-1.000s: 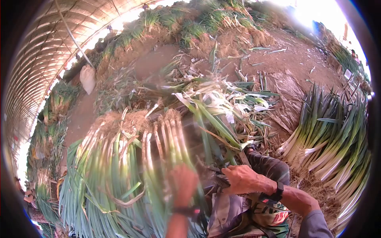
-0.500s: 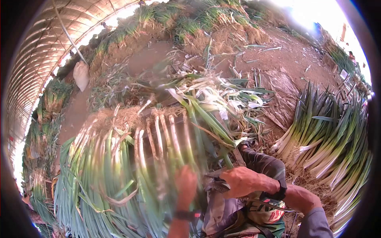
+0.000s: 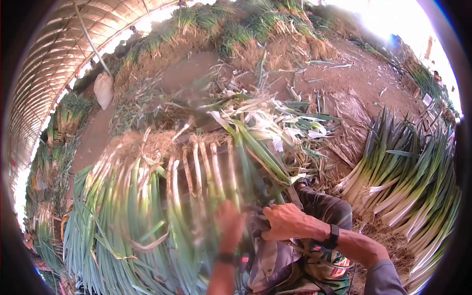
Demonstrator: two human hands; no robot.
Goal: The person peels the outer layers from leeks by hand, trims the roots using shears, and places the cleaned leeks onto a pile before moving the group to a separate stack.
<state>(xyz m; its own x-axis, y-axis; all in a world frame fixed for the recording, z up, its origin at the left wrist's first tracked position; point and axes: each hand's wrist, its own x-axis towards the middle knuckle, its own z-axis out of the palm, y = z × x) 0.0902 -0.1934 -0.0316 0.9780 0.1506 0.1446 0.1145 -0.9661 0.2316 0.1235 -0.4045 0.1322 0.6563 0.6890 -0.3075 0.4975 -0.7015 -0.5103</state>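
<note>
Long green onions (image 3: 132,211) lie side by side, with brown roots at the top and green leaves toward the bottom. My left hand (image 3: 229,221) is over the stalks at their right end; it is smeared, and its fingers cannot be made out. Just to its right, my right hand (image 3: 285,221) is closed above my lap, its fingers curled and turned to the left. What it holds, if anything, is hidden. Loose peeled leaves (image 3: 260,118) lie in a heap beyond the hands.
A second pile of green onions (image 3: 413,162) lies on the right, with pale stalks and roots toward me. More bundles (image 3: 246,24) line the far side. A pale sack (image 3: 103,90) hangs by a pole at the upper left. Brown sheeting (image 3: 346,118) lies on the soil.
My right hand has shifted a little left and up, and the dark tool seen at its fingers before no longer shows clearly. My left hand has barely moved.
</note>
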